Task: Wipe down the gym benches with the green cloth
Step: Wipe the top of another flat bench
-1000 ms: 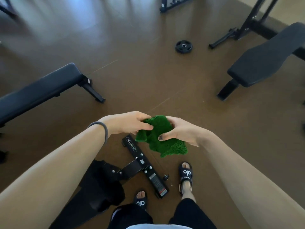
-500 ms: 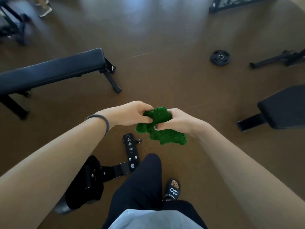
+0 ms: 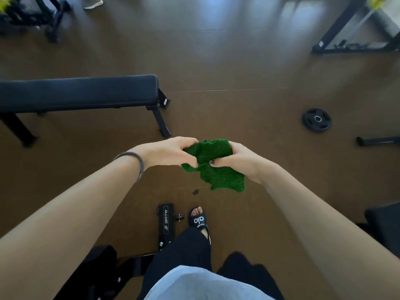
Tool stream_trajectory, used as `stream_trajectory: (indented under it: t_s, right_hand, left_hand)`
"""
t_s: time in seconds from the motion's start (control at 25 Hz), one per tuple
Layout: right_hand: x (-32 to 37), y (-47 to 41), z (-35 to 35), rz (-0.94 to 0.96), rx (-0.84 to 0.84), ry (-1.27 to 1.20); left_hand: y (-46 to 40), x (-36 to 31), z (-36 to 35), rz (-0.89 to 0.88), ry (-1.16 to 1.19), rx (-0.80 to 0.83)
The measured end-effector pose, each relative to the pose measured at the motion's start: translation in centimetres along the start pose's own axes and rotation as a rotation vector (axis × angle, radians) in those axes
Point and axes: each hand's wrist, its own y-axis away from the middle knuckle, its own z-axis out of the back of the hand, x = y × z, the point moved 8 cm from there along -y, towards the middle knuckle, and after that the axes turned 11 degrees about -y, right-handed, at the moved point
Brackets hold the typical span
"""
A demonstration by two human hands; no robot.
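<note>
Both my hands hold a crumpled green cloth [image 3: 213, 164] in the air in front of me, above the brown floor. My left hand [image 3: 171, 151] pinches its left side and my right hand [image 3: 239, 160] grips its right side, with a loose corner hanging down. A flat black gym bench [image 3: 80, 93] stands ahead and to the left, its near end just beyond my left hand. The corner of another black bench pad [image 3: 385, 221] shows at the right edge. A grey band sits on my left wrist.
A bench base with a black foot bar [image 3: 165, 224] lies on the floor by my sandalled foot [image 3: 198, 219]. A black weight plate [image 3: 316, 120] lies to the right, with a black bar [image 3: 377, 140] near it. Rack frames [image 3: 346, 29] stand at the back. Another person's shoe [image 3: 93, 2] shows at top left.
My view has swung left and forward: the flat bench now sits closer to the centre, the weight plate has shifted right. Both hands keep hold of the cloth.
</note>
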Motion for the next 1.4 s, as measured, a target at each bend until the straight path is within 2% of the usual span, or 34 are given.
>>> stream_trajectory:
  t_s: [0.12,0.24,0.52,0.72,0.92,1.04,1.2,1.28,1.4]
  right_hand:
    - [4.1,-6.0,0.4,-0.023,0.045,0.023]
    - [6.8,-11.5,0.5,-0.102,0.129,0.054]
    - [11.9,-24.7,1.1,-0.195,0.245,-0.047]
    - [15.7,-34.3,1.9,-0.250,0.270,-0.123]
    - [18.5,-42.7,0.3,-0.353,0.324,-0.119]
    - [19.5,-49.8,-0.2,-0.384,0.205,-0.206]
    - [20.9,-61.0,-0.8,-0.270,-0.089,-0.312]
    - [21.7,-67.0,-1.2,-0.132,-0.210,-0.193]
    - [22.5,-74.8,-2.3,0.129,-0.239,0.090]
  left_hand:
    - [-2.8,1.8,5.7,0.029,0.017,-0.099]
    - [-4.2,3.8,10.8,0.073,-0.011,-0.129]
    - [-9.6,10.4,20.7,0.233,0.009,-0.266]
    - [-12.0,16.4,26.8,0.450,0.225,-0.583]
    - [-13.7,22.7,33.4,0.609,0.265,-0.819]
    - [-15.4,29.4,37.8,0.651,0.445,-0.931]
    - [-20.3,38.5,40.4,0.656,0.542,-0.909]
    - [-23.8,43.1,40.3,0.678,0.575,-0.856]
    - [-29.2,48.9,39.6,0.703,0.536,-0.826]
